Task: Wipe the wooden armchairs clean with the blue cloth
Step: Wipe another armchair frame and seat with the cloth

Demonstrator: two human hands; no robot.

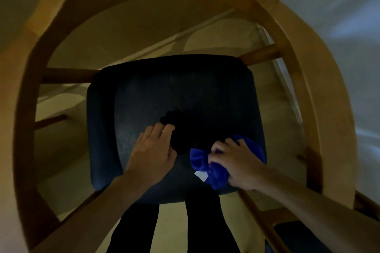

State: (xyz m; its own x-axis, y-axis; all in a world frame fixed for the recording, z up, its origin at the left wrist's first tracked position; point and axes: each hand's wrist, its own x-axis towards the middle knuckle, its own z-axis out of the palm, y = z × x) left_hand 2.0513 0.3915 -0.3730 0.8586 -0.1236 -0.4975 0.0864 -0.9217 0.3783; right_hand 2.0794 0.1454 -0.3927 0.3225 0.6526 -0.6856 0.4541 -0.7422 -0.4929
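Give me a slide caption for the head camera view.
Right hand scrunches the blue cloth on the armchair's dark seat cushion; left hand rests flat beside it.

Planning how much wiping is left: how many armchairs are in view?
2. One armchair fills the frame around the hands; a second chair's seat shows at the bottom right corner. Others may be out of view.

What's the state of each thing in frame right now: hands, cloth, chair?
Left hand: fingers straight, resting flat on the seat, holding nothing.
Right hand: gripping the bunched cloth, pressing it onto the seat.
Bright blue cloth: crumpled, on the seat's front right part, white tag showing.
Dark blue padded seat cushion: bare apart from hands and cloth.
Curved light wooden armchair frame: upright, untouched by either hand.
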